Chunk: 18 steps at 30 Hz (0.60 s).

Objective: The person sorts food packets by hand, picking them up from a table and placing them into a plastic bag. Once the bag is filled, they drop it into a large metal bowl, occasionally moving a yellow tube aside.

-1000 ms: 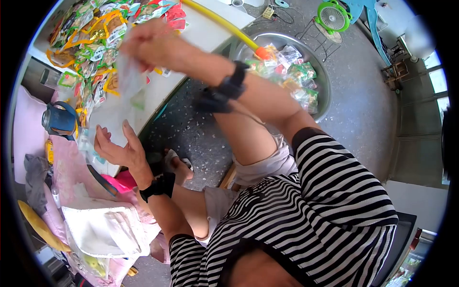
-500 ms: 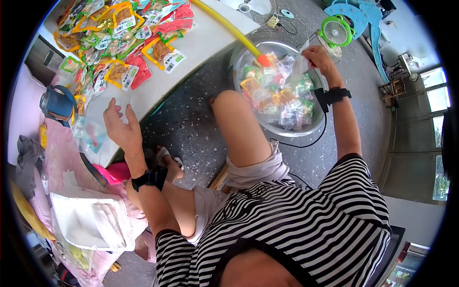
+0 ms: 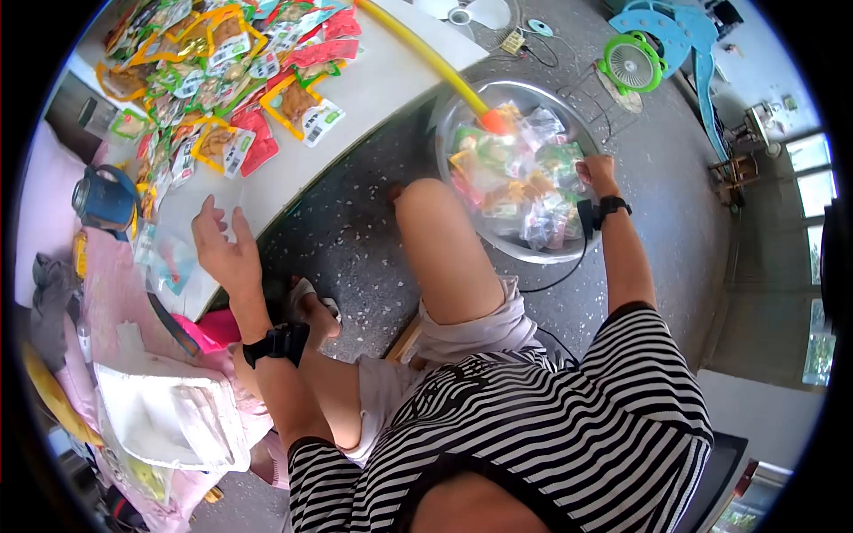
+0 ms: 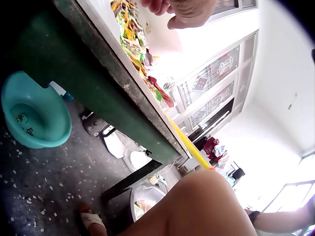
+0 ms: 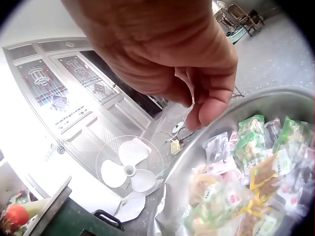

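Observation:
My right hand [image 3: 598,173] is at the right rim of a wide metal basin [image 3: 513,256], its fingers curled against the thumb. A thin edge of a clear plastic bag [image 5: 191,92] shows in its pinch in the right wrist view; the rest of the bag is a blurred haze over the basin. Bagged food packets [image 3: 553,213] fill the basin, several with green or orange edges. Over the table edge my left hand [image 3: 227,249] is held with relaxed fingers and nothing in it. Below its fingers lies flat clear plastic [image 3: 173,259] on the white tabletop [image 3: 342,115].
A heap of colourful food packets [image 3: 213,67] covers the far left of the table. Beside it stands a blue mug [image 3: 107,197]. A yellow pole [image 3: 418,58] with an orange end reaches over the basin. A green fan [image 3: 633,62] and a white box [image 3: 178,417] stand nearby.
My right hand has swung from the packet heap across to the basin with the clear bag, then lowered toward the rim. The left hand has stayed near the table edge.

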Motion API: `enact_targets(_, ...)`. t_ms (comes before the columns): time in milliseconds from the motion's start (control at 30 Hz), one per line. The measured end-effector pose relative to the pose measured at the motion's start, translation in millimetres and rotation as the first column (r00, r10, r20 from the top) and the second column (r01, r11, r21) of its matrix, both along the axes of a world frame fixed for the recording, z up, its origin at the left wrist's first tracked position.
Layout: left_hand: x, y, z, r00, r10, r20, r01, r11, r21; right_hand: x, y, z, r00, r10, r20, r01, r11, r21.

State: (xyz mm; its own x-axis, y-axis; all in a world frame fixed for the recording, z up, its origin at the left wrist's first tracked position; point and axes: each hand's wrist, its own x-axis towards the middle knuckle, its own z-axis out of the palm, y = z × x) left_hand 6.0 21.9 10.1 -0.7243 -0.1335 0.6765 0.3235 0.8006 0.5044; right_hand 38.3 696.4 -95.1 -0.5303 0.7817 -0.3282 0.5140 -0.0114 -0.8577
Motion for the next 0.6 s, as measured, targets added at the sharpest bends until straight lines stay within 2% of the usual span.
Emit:
enact_targets(67, -2.6, -2.5, -3.1, 1.0, 0.022, -0.014, -0.022, 1.0, -0.022, -6.4, -37.4, 37.9, 0.984, 0.172, -0.048, -0.171, 0.985, 0.026)
enact_targets(100, -2.0, -1.9, -0.9, 1.0, 0.021, 0.0, -0.021, 1.0, -0.019, -12.3, -53.4, 59.2, 0.938, 0.329, -0.113, -0.326, 0.944, 0.044)
enact_targets(133, -0.1, -0.2, 2.5, 1.0, 0.008, 0.026, -0.009, 1.0, 0.014, -20.6, -86.7, 88.7, 0.917, 0.35, -0.194, -0.345, 0.937, 0.057)
enact_targets(200, -3.0, -4.5, -3.5, 0.999, 0.006, -0.045, -0.008, 0.999, -0.04, -32.0, -155.6, 162.6, 0.754, 0.59, -0.287, -0.59, 0.802, 0.099)
enact_targets(233, -0.9, -3.3, -1.8, 1.0, -0.002, -0.019, 0.002, 1.0, -0.013, -35.6, -195.6, 197.0, 0.657, 0.671, -0.344, -0.668, 0.729, 0.147)
enact_targets(267, -1.3, -3.8, -2.9, 0.995, 0.011, -0.095, -0.017, 0.998, -0.056, -34.2, -235.3, 228.6, 0.532, 0.727, -0.435, -0.736, 0.65, 0.188)
enact_targets(333, 3.4, -2.6, 3.4, 0.999, 0.016, -0.032, -0.016, 1.0, 0.001, -18.2, -315.2, 285.1, 0.287, 0.792, -0.539, -0.816, 0.497, 0.296)
enact_targets(400, 1.6, -6.4, -0.2, 0.999, 0.028, -0.042, -0.027, 1.0, 0.005, -5.1, -368.8, 313.6, 0.004, 0.783, -0.622, -0.842, 0.338, 0.42)
enact_targets(433, 0.4, -8.5, -1.7, 0.998, 0.038, -0.042, -0.038, 0.999, 0.004, -10.7, -384.0, 318.8, -0.132, 0.738, -0.662, -0.877, 0.224, 0.425)
enact_targets(533, -0.6, -19.9, -3.9, 0.994, 0.107, -0.034, -0.107, 0.994, -0.017, -35.6, -458.4, 319.2, -0.218, 0.634, -0.742, -0.924, 0.109, 0.366)
enact_targets(600, 1.6, -27.7, 0.0, 0.98, 0.199, -0.01, -0.199, 0.977, -0.079, -58.8, -499.1, 292.8, -0.134, 0.753, -0.644, -0.935, 0.119, 0.334)
